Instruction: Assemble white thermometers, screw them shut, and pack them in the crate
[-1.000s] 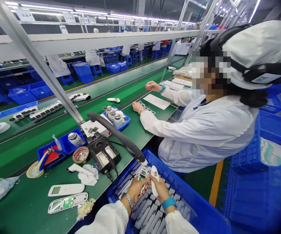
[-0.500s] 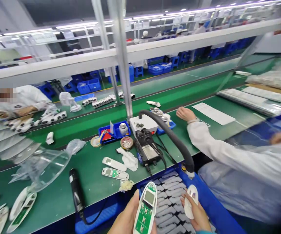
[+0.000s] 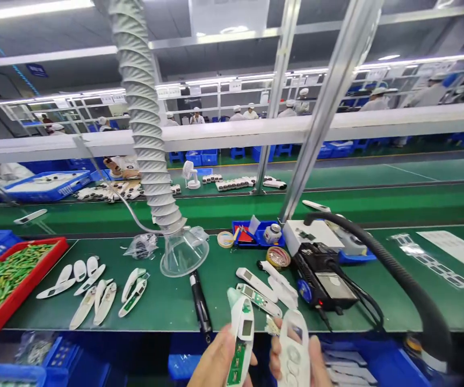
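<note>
My left hand (image 3: 215, 359) is closed around a white handheld device housing (image 3: 249, 325), tilted upright, with a small grey screen and a green circuit board showing. Close on its right, my right hand (image 3: 317, 365) grips a white front cover (image 3: 295, 352) by its edges. The cover has a window opening at the top and round button shapes below. A small gap separates the two parts. Just beyond my hands on the green bench, another open housing with a board (image 3: 259, 300) lies beside a white shell (image 3: 256, 284).
A black electric screwdriver (image 3: 200, 306) lies left of my hands, below a clear extraction hood (image 3: 184, 252). Several white housings (image 3: 105, 303) and a red tray (image 3: 60, 248) of green parts are farther left. A black soldering station (image 3: 328, 285) and thick black hose (image 3: 397, 274) stand right.
My view has swung left, and the neighbouring worker's arm on the right has left the picture. My right hand has brought the cover nearer the housing in my left.
</note>
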Available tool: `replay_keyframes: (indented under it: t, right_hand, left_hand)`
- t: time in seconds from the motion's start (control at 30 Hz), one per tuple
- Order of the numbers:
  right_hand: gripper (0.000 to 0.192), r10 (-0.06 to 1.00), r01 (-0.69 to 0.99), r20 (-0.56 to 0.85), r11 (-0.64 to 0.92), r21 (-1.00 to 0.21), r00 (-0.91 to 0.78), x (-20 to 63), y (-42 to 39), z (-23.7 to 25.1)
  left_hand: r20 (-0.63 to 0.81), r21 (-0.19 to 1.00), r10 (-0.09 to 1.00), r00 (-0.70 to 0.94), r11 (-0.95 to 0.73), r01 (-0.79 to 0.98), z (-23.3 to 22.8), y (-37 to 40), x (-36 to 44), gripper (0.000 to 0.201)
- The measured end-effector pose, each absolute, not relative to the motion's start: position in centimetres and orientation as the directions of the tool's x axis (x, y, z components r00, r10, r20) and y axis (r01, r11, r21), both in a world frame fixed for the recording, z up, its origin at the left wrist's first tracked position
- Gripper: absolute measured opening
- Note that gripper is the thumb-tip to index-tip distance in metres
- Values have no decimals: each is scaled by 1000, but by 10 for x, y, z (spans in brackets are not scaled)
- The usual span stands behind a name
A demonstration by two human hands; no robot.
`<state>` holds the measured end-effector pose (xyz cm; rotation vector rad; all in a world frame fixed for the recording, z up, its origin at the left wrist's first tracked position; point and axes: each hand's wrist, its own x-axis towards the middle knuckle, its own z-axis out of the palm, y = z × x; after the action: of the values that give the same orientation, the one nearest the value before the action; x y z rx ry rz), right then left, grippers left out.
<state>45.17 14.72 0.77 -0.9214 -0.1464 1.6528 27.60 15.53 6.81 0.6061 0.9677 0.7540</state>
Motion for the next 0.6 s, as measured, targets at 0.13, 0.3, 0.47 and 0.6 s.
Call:
replay_keyframes:
  t: [0.13, 0.3, 0.47, 0.6]
  right_hand:
    - [52, 919, -747, -390, -222, -627, 54, 360, 163, 48]
    - [51, 959, -683, -283, -198, -703, 14, 283, 159, 64]
    - [47, 985, -628, -171, -124, -768, 14, 245, 159, 63]
    - [45, 991, -620, -134, -102, -778, 4, 224, 163, 60]
  left_hand:
    - [-266, 941, 963, 30, 266, -210, 56, 149, 234, 75]
    - [-82, 997, 983, -164, 82, -10, 57, 145, 192, 56]
    - [-92, 996, 981, -173, 90, -21, 59, 148, 158, 56]
    - [-61, 997, 987, -147, 66, 33, 52, 150, 136, 56]
